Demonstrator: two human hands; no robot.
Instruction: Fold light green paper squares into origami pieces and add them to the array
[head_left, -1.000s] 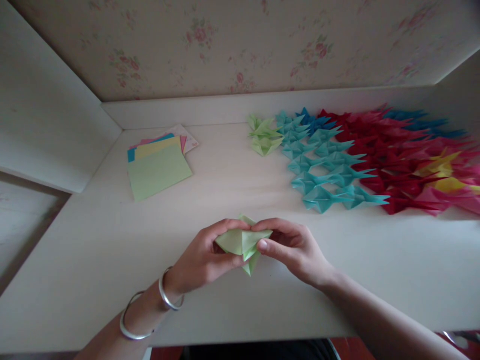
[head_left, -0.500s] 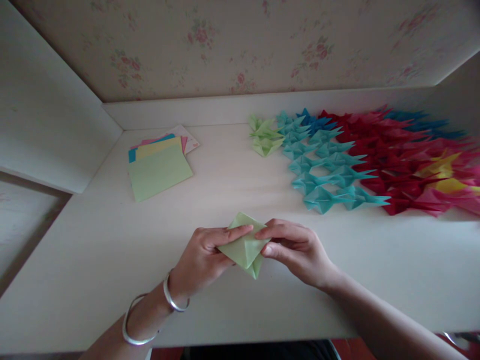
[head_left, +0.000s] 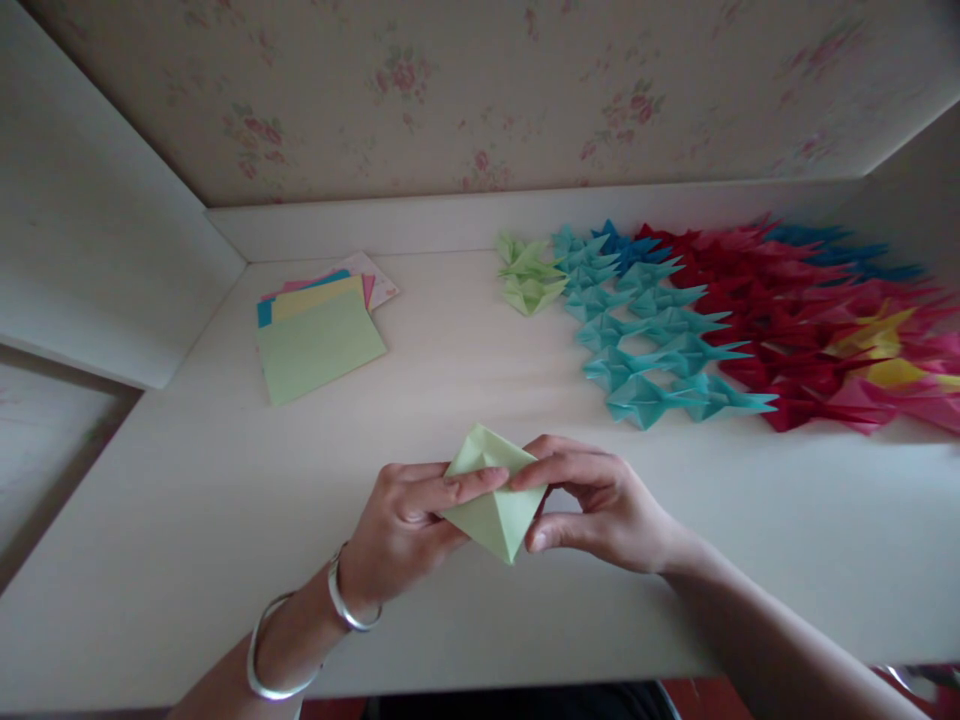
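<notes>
A light green origami paper (head_left: 487,515), folded into a diamond with a crease down its middle, is held between both hands near the front of the white desk. My left hand (head_left: 420,515) grips its left side, thumb or finger laid across the top face and the other fingers underneath. On the right edge, my right hand (head_left: 592,500) has its fingers on the upper face and its thumb by the lower right edge. The paper's underside is hidden.
Loose sheets of coloured paper (head_left: 322,345), green on top, lie at the left. Small light green folded pieces (head_left: 531,290) sit at the back middle. Rows of turquoise folded cranes (head_left: 645,395) and red and pink ones (head_left: 795,350) fill the right. A wall (head_left: 480,110) rises behind.
The lower flap of the green paper now lies down over the tip that showed beneath it, making one full diamond. My right thumb has shifted slightly downward.
</notes>
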